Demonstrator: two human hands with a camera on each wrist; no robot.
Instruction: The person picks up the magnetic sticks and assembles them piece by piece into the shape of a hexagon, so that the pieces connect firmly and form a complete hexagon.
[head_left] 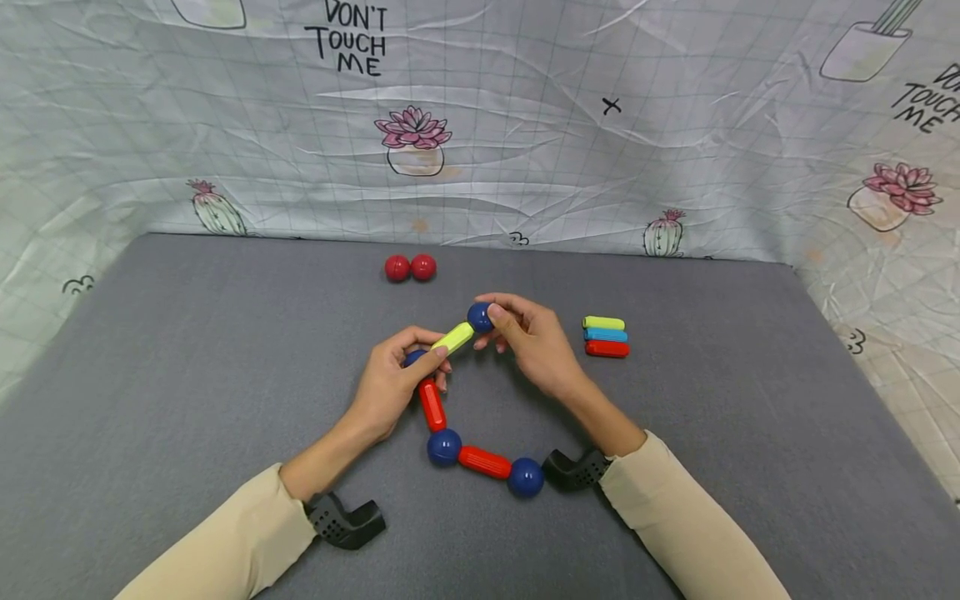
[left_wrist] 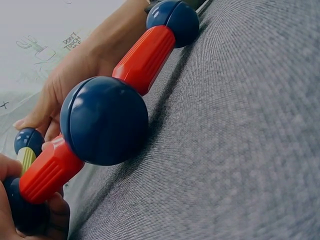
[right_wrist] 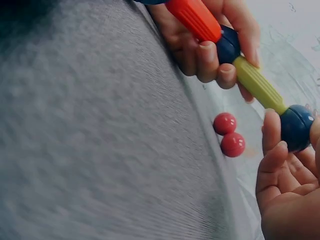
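A chain of balls and ribbed rods from a magnetic building set is joined end to end. My left hand [head_left: 384, 382] grips the blue ball [head_left: 413, 357] between the yellow-green rod [head_left: 454, 337] and a red rod [head_left: 432, 406], its thumb lying along the yellow-green rod's near end. At that rod's far end, my right hand [head_left: 537, 343] pinches another blue ball [right_wrist: 296, 128] between thumb and fingers. From the left hand, the chain runs nearer through a blue ball [head_left: 444, 447] and a second red rod [head_left: 484, 462] to an end blue ball [head_left: 526, 477].
Two red balls [head_left: 410, 267] sit side by side toward the back of the grey table [head_left: 225, 350]. Right of my right hand lie a yellow-green rod [head_left: 603, 322], a blue rod [head_left: 606, 335] and a red rod [head_left: 607, 348]. A printed cloth [head_left: 525, 150] hangs behind the table.
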